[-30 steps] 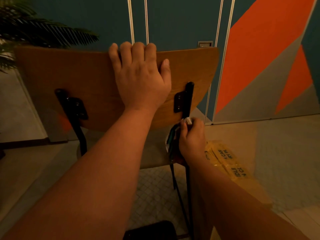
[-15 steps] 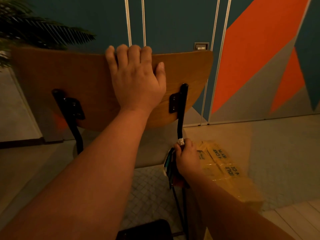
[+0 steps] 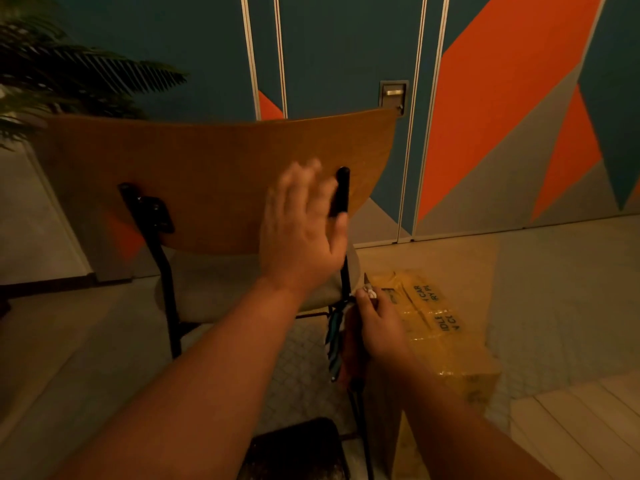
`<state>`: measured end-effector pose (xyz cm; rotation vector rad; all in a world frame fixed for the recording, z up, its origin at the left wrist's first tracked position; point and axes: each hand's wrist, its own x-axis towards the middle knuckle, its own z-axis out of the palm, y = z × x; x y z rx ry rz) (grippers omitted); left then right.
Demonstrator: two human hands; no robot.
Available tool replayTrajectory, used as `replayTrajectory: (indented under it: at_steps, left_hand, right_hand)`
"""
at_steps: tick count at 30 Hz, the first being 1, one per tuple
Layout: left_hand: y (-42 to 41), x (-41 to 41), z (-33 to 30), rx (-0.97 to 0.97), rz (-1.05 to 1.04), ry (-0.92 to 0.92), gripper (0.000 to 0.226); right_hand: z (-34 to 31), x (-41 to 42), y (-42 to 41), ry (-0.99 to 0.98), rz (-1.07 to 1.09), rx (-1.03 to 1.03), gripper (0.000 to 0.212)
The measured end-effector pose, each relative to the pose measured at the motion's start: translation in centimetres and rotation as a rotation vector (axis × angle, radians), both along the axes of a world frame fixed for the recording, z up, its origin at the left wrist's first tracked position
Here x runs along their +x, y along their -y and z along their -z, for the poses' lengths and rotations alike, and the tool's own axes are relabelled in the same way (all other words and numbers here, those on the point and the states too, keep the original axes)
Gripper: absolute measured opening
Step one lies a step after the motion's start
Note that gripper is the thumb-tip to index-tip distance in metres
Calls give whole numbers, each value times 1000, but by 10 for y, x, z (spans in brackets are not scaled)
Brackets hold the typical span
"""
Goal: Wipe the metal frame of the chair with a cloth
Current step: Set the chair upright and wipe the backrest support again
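A chair with a wooden backrest (image 3: 207, 174) and a black metal frame stands in front of me, seen from behind. Its right upright (image 3: 342, 192) and left upright (image 3: 162, 258) run down past the grey seat. My right hand (image 3: 379, 323) grips a striped cloth (image 3: 335, 341) wrapped round the right upright at seat level. Blurred and with fingers spread, my left hand (image 3: 303, 226) is in front of the backrest, beside the right upright's top. Whether it touches the wood I cannot tell.
A yellow taped cardboard box (image 3: 436, 334) lies on the floor right of the chair. A dark object (image 3: 294, 448) sits at the bottom edge. A plant (image 3: 62, 74) hangs at the top left. A painted wall with a door handle (image 3: 394, 93) stands behind.
My left hand has let go of the backrest's top edge and dropped lower, fingers spread. My right hand slid the cloth down the right upright from the bracket to seat level.
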<state>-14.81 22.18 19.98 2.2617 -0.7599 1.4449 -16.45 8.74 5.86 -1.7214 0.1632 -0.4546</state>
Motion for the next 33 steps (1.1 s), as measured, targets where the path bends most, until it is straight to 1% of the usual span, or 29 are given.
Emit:
replayTrajectory:
  at_steps: [1, 2, 4, 6, 7, 8, 10, 11, 12, 14, 15, 17, 19, 22, 24, 26, 29, 31, 33]
  left_hand:
    - [5, -6, 18, 28, 73, -44, 37]
    - [10, -10, 34, 52, 120, -137, 31]
    - [20, -18, 66, 51, 121, -482, 26]
    - [28, -19, 92, -50, 87, -876, 28]
    - [31, -20, 101, -109, 90, -1019, 32]
    - [34, -20, 109, -147, 99, -1089, 35]
    - [43, -20, 118, -127, 96, -1078, 31]
    - [48, -20, 121, -90, 79, -1040, 30]
    - [53, -19, 125, -56, 42, -994, 32]
    - [65, -16, 132, -48, -37, -901, 33]
    - [69, -14, 134, -96, -44, -888, 33]
    - [81, -8, 142, -239, 7, -975, 33]
    - [94, 0, 152, -347, 72, -1121, 31]
    - [120, 16, 177, -522, 123, -1323, 32]
    - [139, 26, 197, -643, 128, -1433, 34]
    - [152, 35, 210, -738, 121, -1526, 37]
    - [172, 60, 230, -773, 127, -1594, 34]
    - [185, 77, 240, -781, 153, -1632, 28]
    - [200, 93, 249, -805, 180, -1665, 21]
  right_hand:
    - [-2, -2, 1, 10, -9, 22, 17]
    - [-4, -4, 1, 25, -31, 51, 17]
    - [-8, -7, 6, 37, -58, 111, 20]
    - [-13, -10, 13, 41, -41, 143, 19]
    - [-15, -12, 17, 19, -33, 154, 20]
    - [-13, -11, 22, -19, -33, 167, 24]
    - [-6, -10, 31, -131, -29, 231, 41]
    - [-2, -10, 35, -203, -43, 312, 50]
    - [2, -10, 40, -254, -75, 436, 55]
    - [5, -18, 54, -317, -166, 666, 48]
    - [9, -20, 62, -331, -228, 748, 44]
    - [20, -24, 81, -329, -288, 849, 40]
    - [33, -26, 96, -313, -322, 899, 37]
    - [60, -19, 120, -319, -294, 889, 47]
    - [79, -10, 141, -344, -229, 831, 46]
    - [92, 3, 160, -353, -99, 781, 43]
    - [110, 26, 191, -372, 113, 628, 32]
    - [117, 40, 208, -378, 187, 519, 22]
    - [126, 54, 224, -384, 227, 411, 19]
